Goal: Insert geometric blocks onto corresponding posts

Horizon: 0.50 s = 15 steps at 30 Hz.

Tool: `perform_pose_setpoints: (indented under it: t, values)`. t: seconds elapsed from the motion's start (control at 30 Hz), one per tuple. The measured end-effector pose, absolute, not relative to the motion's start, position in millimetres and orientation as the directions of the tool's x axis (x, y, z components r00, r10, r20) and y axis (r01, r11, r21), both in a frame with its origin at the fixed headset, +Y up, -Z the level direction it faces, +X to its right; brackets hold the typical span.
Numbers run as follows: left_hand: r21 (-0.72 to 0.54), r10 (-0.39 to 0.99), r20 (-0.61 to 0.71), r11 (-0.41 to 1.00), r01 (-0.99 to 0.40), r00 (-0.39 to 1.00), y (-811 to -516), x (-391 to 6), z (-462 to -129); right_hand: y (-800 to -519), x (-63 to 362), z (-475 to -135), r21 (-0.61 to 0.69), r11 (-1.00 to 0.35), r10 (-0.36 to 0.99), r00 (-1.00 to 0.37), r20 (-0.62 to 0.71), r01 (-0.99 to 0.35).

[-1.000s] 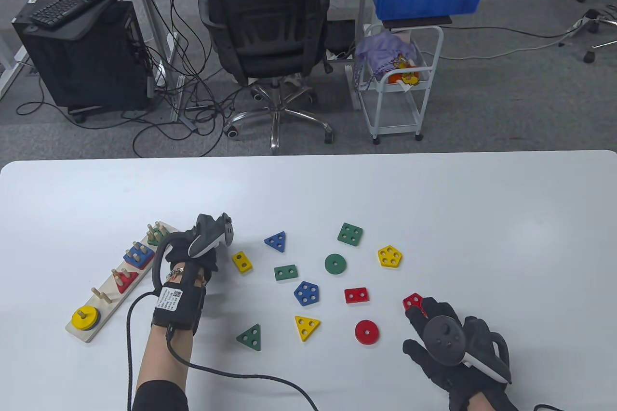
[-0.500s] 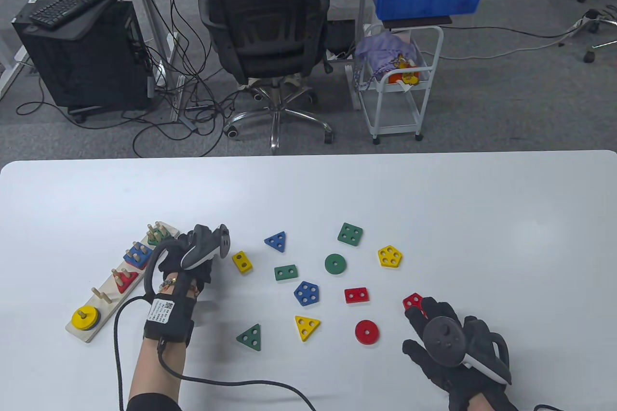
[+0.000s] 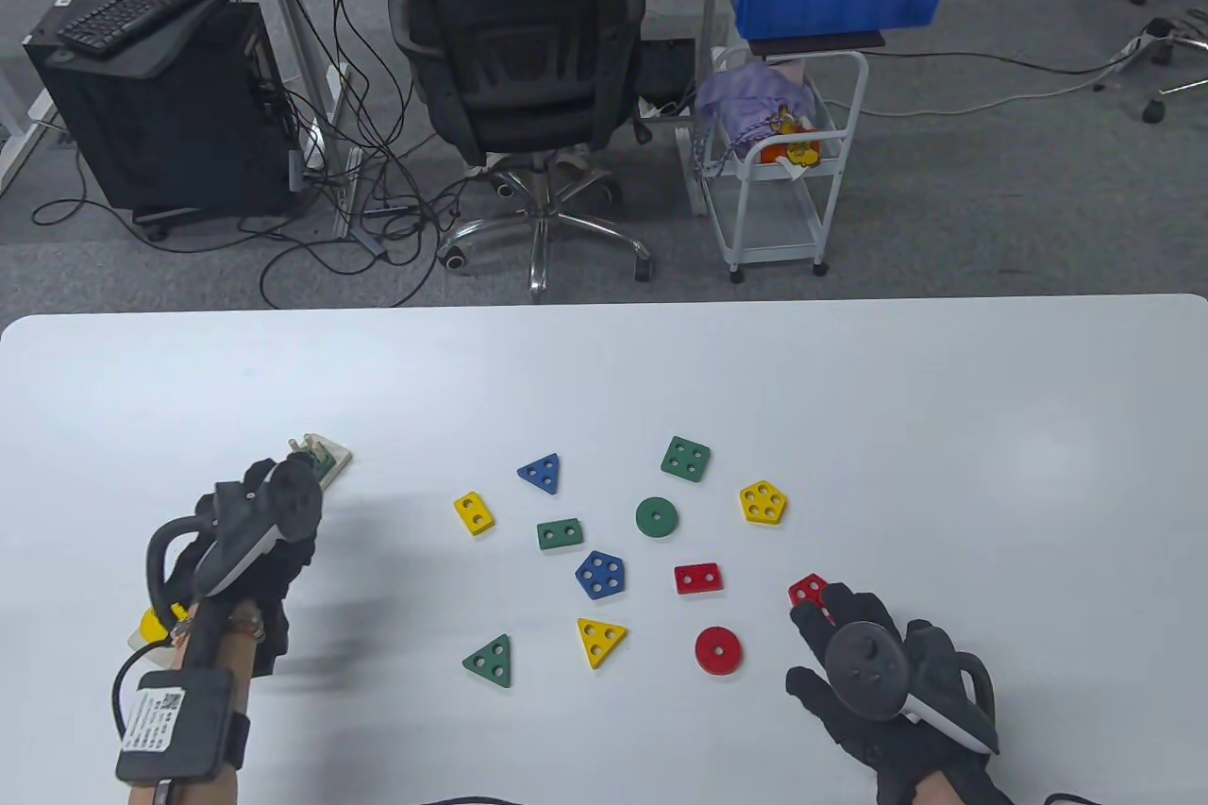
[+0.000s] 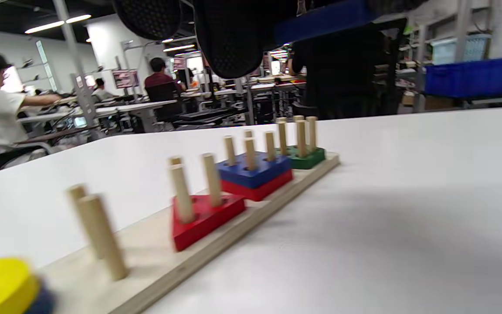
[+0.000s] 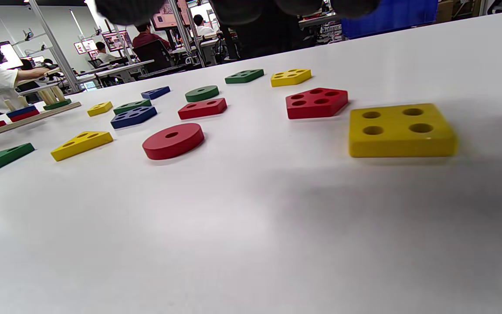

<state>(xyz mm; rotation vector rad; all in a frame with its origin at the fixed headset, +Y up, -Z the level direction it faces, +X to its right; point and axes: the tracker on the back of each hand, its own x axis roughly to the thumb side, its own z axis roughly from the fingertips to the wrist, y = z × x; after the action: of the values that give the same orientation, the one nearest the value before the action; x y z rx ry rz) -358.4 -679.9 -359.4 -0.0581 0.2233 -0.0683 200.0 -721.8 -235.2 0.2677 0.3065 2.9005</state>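
Presumably between picks, the left hand [image 3: 247,550] hovers empty above the post board [image 4: 233,218], fingers relaxed, at eight o'clock on the table [image 3: 604,371]; the right hand [image 3: 873,668] rests flat and open at four o'clock, loose blocks [image 3: 598,575] lying between them.

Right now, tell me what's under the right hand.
The right hand hides a yellow square block, seen only from the wrist view. The red pentagon pokes out beyond the fingers.

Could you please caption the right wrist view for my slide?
Loose geometric blocks, a yellow square block nearest, scattered across the white table.
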Motion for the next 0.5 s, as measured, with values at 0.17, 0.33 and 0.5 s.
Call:
perform_pose_setpoints:
  t: [0.17, 0.33, 0.5]
  values:
    - [-0.021, 0.005, -0.327, 1.0, -0.012, 0.945, -690, -402, -329, -721, 199, -234, 0.217, -0.957, 0.23, -0.959, 0.163, -0.193]
    - [-0.055, -0.065, -0.394, 0.997, 0.047, 0.917, -704, -424, -322, -721, 199, -234, 0.22, -0.956, 0.231, -0.959, 0.161, -0.193]
    - [-0.097, -0.149, -0.419, 0.988, 0.119, 0.896, -711, -426, -323, -721, 198, -234, 0.218, -0.958, 0.227, -0.96, 0.166, -0.188]
